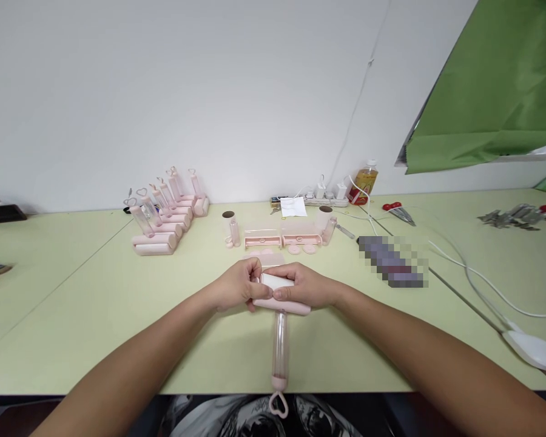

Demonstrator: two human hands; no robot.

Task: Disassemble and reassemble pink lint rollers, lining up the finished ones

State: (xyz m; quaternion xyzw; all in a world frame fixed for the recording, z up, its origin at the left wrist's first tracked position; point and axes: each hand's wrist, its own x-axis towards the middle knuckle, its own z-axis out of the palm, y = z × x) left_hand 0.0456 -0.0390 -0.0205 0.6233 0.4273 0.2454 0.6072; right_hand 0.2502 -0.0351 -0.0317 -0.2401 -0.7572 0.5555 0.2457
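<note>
Both of my hands meet at the middle of the pale green table, closed around the head of a pink lint roller. My left hand grips its left end and my right hand wraps its right end over the white roll. The roller's clear handle points toward me and ends in a pink heart loop past the table's front edge.
A row of finished pink rollers stands at the back left. Loose pink covers and parts and cardboard-cored rolls lie behind my hands. A power strip, a bottle, red scissors, a white cable and a green sheet are at the right.
</note>
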